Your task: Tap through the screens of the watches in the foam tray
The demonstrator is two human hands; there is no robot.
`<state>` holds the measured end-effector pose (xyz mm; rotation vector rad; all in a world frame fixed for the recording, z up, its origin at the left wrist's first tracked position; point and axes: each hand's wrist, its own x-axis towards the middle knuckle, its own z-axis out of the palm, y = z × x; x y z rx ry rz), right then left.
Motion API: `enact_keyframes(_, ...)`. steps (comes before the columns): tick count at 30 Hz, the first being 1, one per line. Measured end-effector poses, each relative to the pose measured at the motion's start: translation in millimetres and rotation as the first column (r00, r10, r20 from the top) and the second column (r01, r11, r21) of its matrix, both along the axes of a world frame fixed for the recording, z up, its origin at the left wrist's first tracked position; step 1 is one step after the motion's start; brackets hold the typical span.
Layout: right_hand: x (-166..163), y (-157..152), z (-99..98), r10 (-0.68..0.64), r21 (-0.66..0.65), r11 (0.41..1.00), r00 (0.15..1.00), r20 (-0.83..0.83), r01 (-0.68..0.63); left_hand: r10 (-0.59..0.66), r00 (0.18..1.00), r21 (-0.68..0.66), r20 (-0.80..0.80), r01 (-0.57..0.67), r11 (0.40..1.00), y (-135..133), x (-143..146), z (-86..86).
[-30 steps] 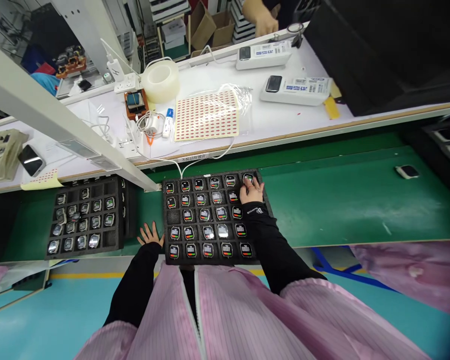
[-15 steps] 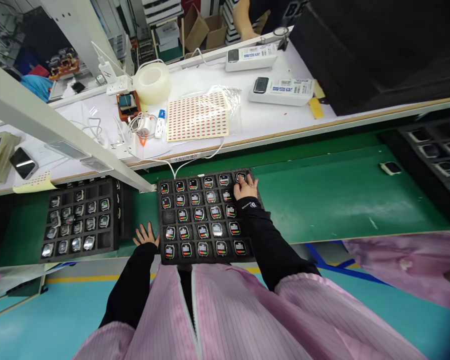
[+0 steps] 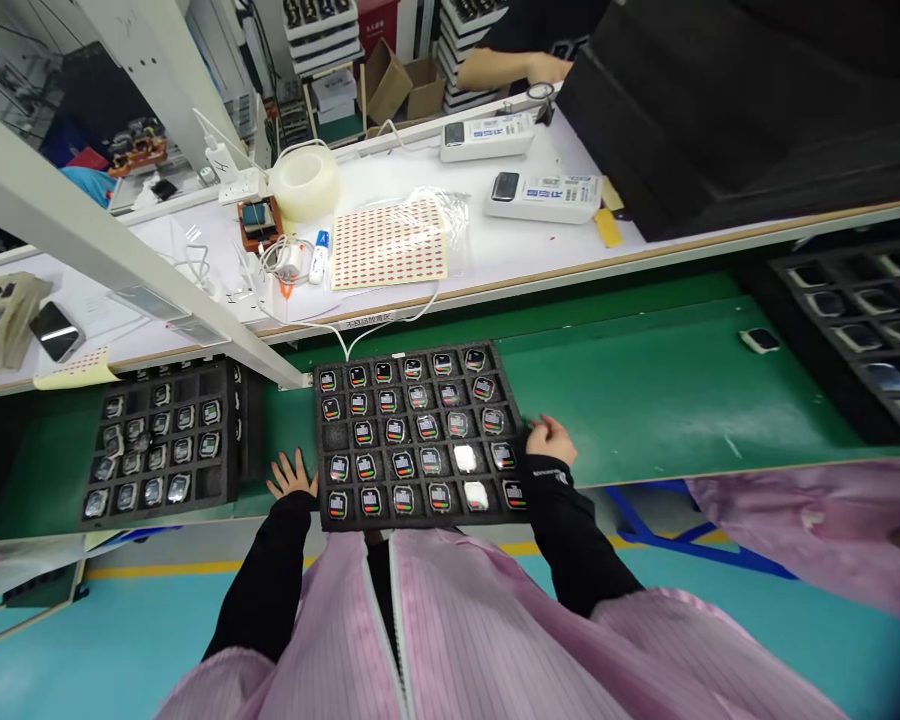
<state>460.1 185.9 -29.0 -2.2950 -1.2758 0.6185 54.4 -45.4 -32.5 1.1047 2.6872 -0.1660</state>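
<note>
A black foam tray (image 3: 322, 470) lies on the green belt in front of me, its pockets filled with several small square devices (image 3: 394, 431) with lit screens; one pocket at its left is bare. My left hand (image 3: 291, 474) rests flat with fingers spread against the tray's left edge. My right hand (image 3: 550, 438) sits at the tray's right edge, fingers curled loosely, holding nothing that I can see. Both arms wear black sleeves under a pink striped coat.
A second black tray (image 3: 225, 440) of devices lies to the left under a white beam (image 3: 105, 250). Another tray (image 3: 832, 340) sits at far right, with a lone device (image 3: 760, 340) on the belt. The white bench behind holds a label sheet (image 3: 388, 245), tape roll (image 3: 304, 183) and handsets. Another person's arm (image 3: 506, 68) reaches in at the back.
My right hand came off the tray's far right corner pocket and drew back to the tray's right edge. The left hand stayed put. The view shifted slightly.
</note>
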Motion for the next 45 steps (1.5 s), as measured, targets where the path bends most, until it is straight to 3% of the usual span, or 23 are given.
enact_keyframes(6, 29.3, -74.4, 0.0, -0.150, -0.209, 0.967, 0.989, 0.012, 0.149, 0.069, 0.996, 0.091, 0.060, -0.075, 0.993, -14.8, 15.6, 0.2)
enact_keyframes(10, 29.2, -91.3, -4.5, -0.210, -0.283, 0.937, 0.978, 0.011, 0.204, 0.042, 0.992, 0.148, 0.118, -0.059, 0.987, -26.2, 21.0, 0.7)
enact_keyframes(16, 15.2, -78.3, -10.6, -0.317, -0.265, 0.914, 0.948, 0.001, 0.306, 0.006, 0.985, 0.211, 0.175, -0.044, 0.976, -12.8, 20.4, -6.7)
enact_keyframes(21, 2.9, -53.8, -14.3, -0.303, -0.219, 0.934, 0.950, -0.073, 0.281, 0.000, 0.976, 0.235, 0.219, -0.052, 0.970, 15.0, 5.0, -7.3)
enact_keyframes(26, -1.5, -35.8, -20.1, -0.248, -0.211, 0.952, 0.963, -0.107, 0.222, -0.007, 0.958, 0.257, 0.286, -0.070, 0.964, 31.0, -3.8, 1.9)
enact_keyframes(31, 5.3, -38.4, -21.3, -0.174, -0.261, 0.955, 0.979, -0.102, 0.143, 0.041, 0.942, 0.267, 0.334, -0.136, 0.954, 31.6, 7.7, 21.6)
enact_keyframes(34, 12.7, -41.1, -19.3, -0.127, -0.288, 0.953, 0.987, -0.095, 0.095, 0.010, 0.935, 0.325, 0.354, -0.133, 0.936, 23.7, 22.5, 44.8)
enact_keyframes(38, 20.2, -41.0, -14.9, -0.070, -0.313, 0.949, 0.993, -0.094, 0.037, -0.153, 0.911, 0.471, 0.383, -0.050, 0.881, 20.8, 40.6, 91.7)
enact_keyframes(40, 20.9, -40.8, -12.8, -0.052, -0.317, 0.948, 0.994, -0.093, 0.020, -0.273, 0.877, 0.555, 0.396, 0.008, 0.832, 29.1, 49.6, 127.9)
enact_keyframes(42, 19.6, -41.4, -10.9, -0.046, -0.315, 0.949, 0.995, -0.084, 0.017, -0.394, 0.838, 0.640, 0.378, 0.071, 0.765, 42.9, 62.3, 177.9)
enact_keyframes(43, 18.5, -42.2, -10.0, -0.045, -0.312, 0.950, 0.996, -0.076, 0.019, -0.479, 0.807, 0.697, 0.344, 0.123, 0.707, 50.3, 71.0, 207.8)
enact_keyframes(45, 16.5, -44.6, -8.5, -0.036, -0.299, 0.954, 0.998, -0.058, 0.017, -0.744, 0.661, 0.834, 0.096, 0.354, 0.423, 62.1, 92.9, 271.1)
